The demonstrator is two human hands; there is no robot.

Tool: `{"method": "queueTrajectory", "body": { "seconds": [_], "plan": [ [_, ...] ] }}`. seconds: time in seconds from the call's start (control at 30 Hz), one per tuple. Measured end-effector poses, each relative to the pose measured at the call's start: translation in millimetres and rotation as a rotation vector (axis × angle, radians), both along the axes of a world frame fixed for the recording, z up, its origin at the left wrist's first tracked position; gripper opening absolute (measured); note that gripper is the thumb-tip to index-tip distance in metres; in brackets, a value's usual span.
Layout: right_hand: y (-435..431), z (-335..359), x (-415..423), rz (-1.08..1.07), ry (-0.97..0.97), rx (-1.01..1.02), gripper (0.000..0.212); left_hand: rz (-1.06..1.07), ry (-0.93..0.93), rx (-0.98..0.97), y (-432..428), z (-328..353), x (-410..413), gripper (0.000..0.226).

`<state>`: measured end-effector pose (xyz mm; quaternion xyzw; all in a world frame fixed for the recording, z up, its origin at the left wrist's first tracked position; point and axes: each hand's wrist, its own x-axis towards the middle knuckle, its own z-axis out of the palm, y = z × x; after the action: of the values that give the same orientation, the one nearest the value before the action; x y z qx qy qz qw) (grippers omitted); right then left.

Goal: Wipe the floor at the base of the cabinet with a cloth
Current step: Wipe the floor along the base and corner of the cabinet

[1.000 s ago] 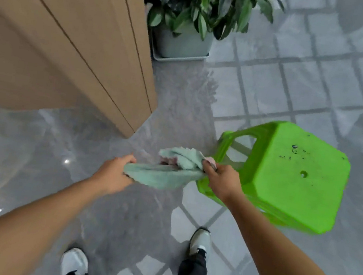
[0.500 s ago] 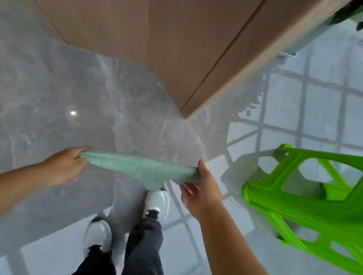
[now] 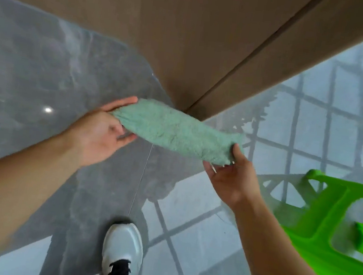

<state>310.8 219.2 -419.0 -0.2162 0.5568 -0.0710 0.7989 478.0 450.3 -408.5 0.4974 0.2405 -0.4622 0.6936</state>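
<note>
Beneath the camera, the glossy grey floor (image 3: pixel 34 76) fills most of the view, and the wooden cabinet (image 3: pixel 166 31) now looms much larger across the top than it did 1 second ago, its bottom corner just behind the cloth. That shift suggests the person has turned and bent toward the cabinet base, so the wiping itself looks close but has not begun. At the right edge lies the green plastic stool (image 3: pixel 337 227), on its side and pushed further out of frame than before. Between the 2 hands hangs the pale green cloth (image 3: pixel 176 132), which was bunched up earlier and is now pulled out long, held in the air above the floor rather than on it. Each grip is closed on an end: the left hand (image 3: pixel 102 136) pinches one, the right hand (image 3: pixel 230 180) the other. Below, 1 white shoe (image 3: pixel 123 247) stands on the tiles.
</note>
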Motion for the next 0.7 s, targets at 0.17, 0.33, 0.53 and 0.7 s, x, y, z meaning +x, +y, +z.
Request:
{"method": "queueTrajectory", "body": {
  "seconds": [0.17,0.33,0.53,0.7],
  "plan": [
    [-27.7,-105.7,-32.0,-0.101,0.248,-0.167,0.025,-0.795,-0.341,0.257,-9.3,-109.4,-13.1,0.064],
    [-25.9,-181.2,-36.3,-0.101,0.604,-0.815,0.026,-1.046,-0.900,0.492,-17.9,-204.6,-22.0,0.033],
    [51.8,-179.6,-14.4,0.641,0.473,-1.401,0.080,-1.259,-1.336,0.792,-60.4,-200.3,-59.7,0.019],
    [14.0,-207.3,13.1,1.171,0.702,-1.282,0.111,-1.433,-1.437,0.769,-75.9,-202.8,-74.6,0.045]
  ]
}}
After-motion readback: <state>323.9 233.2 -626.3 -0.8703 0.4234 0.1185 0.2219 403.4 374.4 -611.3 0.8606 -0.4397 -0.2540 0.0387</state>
